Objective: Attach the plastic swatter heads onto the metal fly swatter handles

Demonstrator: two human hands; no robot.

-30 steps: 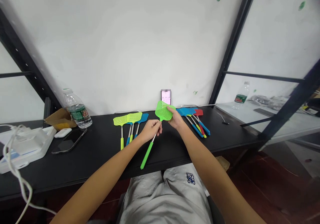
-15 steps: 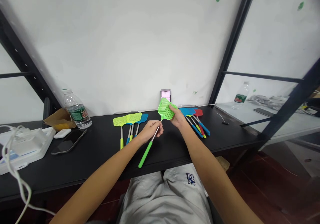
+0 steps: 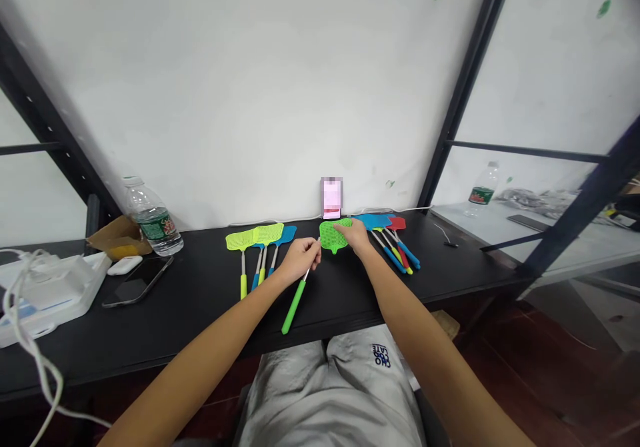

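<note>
Two bare hands are held over a black table [image 3: 190, 300], with a bright green plastic fly swatter [image 3: 295, 306] shared between them. Its mesh head [image 3: 330, 237] is lying flat on the tabletop straight ahead, nearer the right hand [image 3: 356, 235], by which it is covered along its right side. The fingers of that hand are extended over the mesh rather than clenched, and whether the head is also pinched cannot be told. The left hand [image 3: 300, 261] is closed around a thin metal shaft [image 3: 307, 274], and the green grip [image 3: 295, 306] slants back from the fist toward the near table edge, so the long axis runs from near left to far right. The shaft's tip is seen just left of the head, and no join between them can be made out. Yellow-green and blue swatters [image 3: 255, 236] are laid to the left, blue and red swatters [image 3: 373, 222] to the right, and an upright phone [image 3: 331, 197] stands behind.
</note>
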